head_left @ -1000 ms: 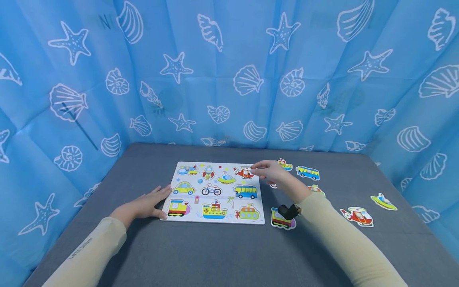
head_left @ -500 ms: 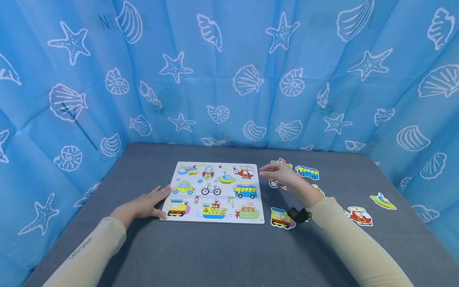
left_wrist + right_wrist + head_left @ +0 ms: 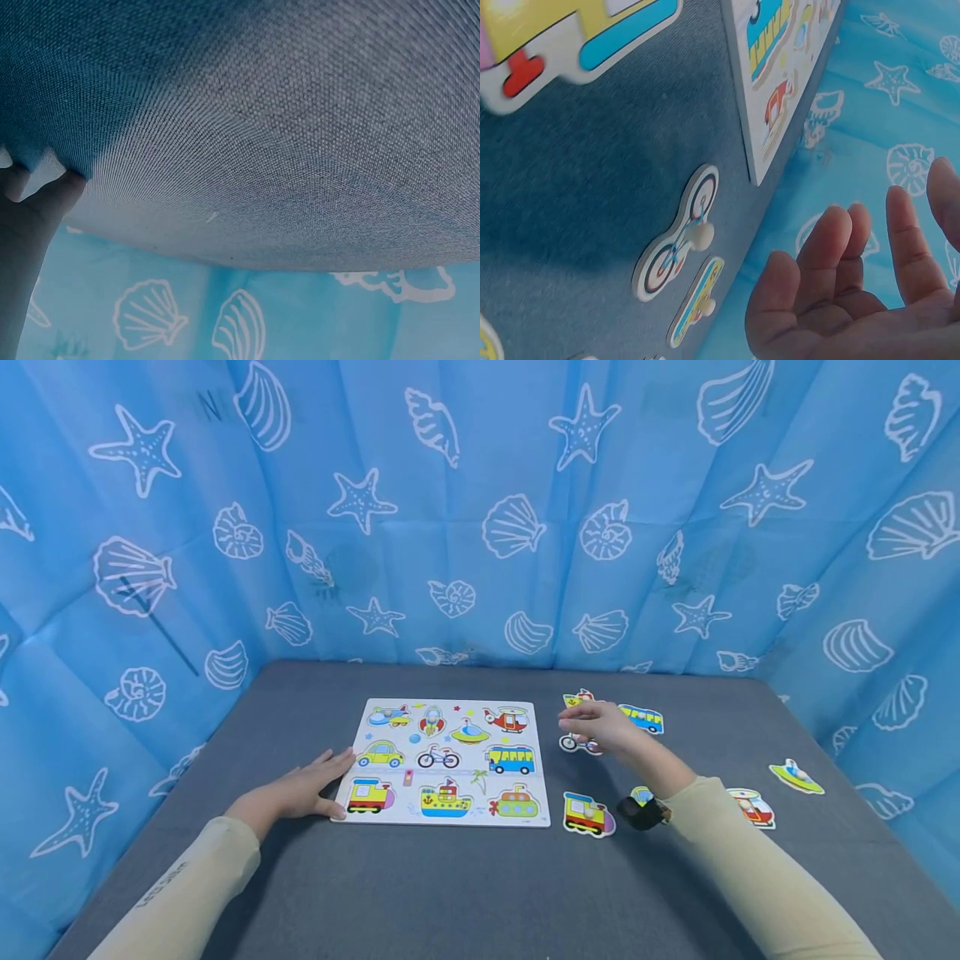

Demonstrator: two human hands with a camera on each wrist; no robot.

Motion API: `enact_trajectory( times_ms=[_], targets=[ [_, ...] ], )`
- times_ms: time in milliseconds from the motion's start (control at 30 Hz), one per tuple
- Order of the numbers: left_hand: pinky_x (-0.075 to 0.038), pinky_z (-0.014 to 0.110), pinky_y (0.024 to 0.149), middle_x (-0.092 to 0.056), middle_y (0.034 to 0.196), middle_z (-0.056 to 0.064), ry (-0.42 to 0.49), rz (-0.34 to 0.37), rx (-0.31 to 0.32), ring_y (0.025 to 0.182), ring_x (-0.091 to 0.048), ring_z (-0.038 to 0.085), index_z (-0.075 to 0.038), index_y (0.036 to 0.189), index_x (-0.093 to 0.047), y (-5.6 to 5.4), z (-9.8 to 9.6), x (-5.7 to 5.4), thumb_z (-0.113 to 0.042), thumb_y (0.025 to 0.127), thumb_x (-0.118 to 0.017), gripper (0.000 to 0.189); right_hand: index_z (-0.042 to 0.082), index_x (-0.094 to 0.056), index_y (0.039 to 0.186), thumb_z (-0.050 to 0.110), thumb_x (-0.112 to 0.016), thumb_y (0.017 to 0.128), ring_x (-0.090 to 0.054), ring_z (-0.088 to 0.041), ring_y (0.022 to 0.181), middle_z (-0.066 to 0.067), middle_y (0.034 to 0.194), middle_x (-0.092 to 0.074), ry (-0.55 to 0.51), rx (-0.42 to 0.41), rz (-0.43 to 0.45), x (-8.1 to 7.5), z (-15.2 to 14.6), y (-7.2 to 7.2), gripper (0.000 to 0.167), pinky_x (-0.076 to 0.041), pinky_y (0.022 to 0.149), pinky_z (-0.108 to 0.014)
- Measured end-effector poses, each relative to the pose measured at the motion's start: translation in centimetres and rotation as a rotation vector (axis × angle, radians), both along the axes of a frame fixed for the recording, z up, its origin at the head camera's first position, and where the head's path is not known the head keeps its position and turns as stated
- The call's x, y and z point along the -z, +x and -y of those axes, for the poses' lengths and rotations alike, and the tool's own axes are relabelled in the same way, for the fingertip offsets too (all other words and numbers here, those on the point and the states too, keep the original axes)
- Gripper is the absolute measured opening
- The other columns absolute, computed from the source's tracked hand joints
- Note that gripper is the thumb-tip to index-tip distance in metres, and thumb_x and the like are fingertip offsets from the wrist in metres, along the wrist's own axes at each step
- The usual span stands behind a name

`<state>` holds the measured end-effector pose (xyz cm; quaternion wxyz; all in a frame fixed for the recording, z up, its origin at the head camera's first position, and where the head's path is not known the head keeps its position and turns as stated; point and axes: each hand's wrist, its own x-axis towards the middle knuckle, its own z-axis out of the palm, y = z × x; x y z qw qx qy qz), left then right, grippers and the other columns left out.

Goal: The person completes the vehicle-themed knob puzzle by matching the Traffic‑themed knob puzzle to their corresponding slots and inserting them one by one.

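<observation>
My left hand (image 3: pixel 300 789) rests at the left edge of the white vehicle puzzle board (image 3: pixel 405 814), fingers spread and thumb near the lower corner. My right hand (image 3: pixel 611 727) hovers to the right of the board, above the bicycle piece (image 3: pixel 573 744) and just in front of the ship piece (image 3: pixel 579 697). In the right wrist view its fingers are loosely bent and hold nothing. The bicycle piece (image 3: pixel 664 262) lies there with a round knob, apart from the fingers. The left wrist view shows fingertips (image 3: pixel 64 195) against grey cloth.
A bus piece (image 3: pixel 645 719) lies partly behind the right hand. Nearer are a train piece (image 3: pixel 587 815) and a partly hidden piece (image 3: pixel 642 794). Farther right lie a helicopter piece (image 3: pixel 756 810) and a flying saucer piece (image 3: pixel 797 776). A blue shell-print curtain (image 3: pixel 465 527) surrounds the table.
My right hand has moved right, from beside the board's helicopter picture to above the bicycle piece. My left hand stays at the board's edge. The head view has shifted slightly.
</observation>
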<state>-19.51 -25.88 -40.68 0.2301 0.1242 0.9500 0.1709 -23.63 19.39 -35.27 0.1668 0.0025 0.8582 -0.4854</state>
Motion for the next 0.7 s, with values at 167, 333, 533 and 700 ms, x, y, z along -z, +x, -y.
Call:
enact_trajectory(
  times_ms=[167,333,533,700],
  targets=[
    [-0.010,0.073,0.105,-0.013,0.159,0.022,0.010,-0.003,0.002,0.144,-0.003,0.047,-0.009,0.156,-0.017,0.1,0.1,-0.1,-0.055,0.076,-0.075,0.109,-0.002,-0.051,0.135,0.024,-0.059,0.098,-0.052,-0.027,0.092,-0.015,0.119,-0.057,-0.013,0.005,0.006,-0.2,-1.0,0.4,0.046,-0.042,0.085,-0.050],
    [-0.011,0.074,0.104,-0.012,0.159,0.024,0.017,-0.001,-0.002,0.143,-0.004,0.048,-0.009,0.156,-0.016,0.1,0.1,-0.1,-0.055,0.075,-0.076,0.110,-0.002,-0.051,0.135,0.026,-0.059,0.098,-0.052,-0.026,0.093,-0.016,0.120,-0.059,0.026,-0.003,-0.011,-0.4,-1.8,0.8,0.047,-0.044,0.081,-0.047],
    [-0.011,0.074,0.104,-0.012,0.159,0.024,0.014,-0.004,0.002,0.143,-0.004,0.048,-0.009,0.156,-0.016,0.0,0.2,0.0,-0.054,0.075,-0.076,0.110,-0.004,-0.052,0.133,0.026,-0.059,0.098,-0.052,-0.031,0.100,-0.019,0.123,-0.058,0.035,-0.021,-0.030,-0.6,-3.0,1.3,0.046,-0.047,0.080,-0.044],
    [-0.010,0.073,0.105,-0.013,0.158,0.025,0.011,-0.001,0.000,0.143,-0.004,0.048,-0.008,0.155,-0.017,0.0,0.1,0.0,-0.053,0.075,-0.076,0.110,-0.005,-0.051,0.133,0.027,-0.058,0.099,-0.053,-0.033,0.102,-0.021,0.125,-0.056,0.030,-0.032,-0.039,-0.7,-4.1,2.0,0.047,-0.048,0.076,-0.041]
  ],
)
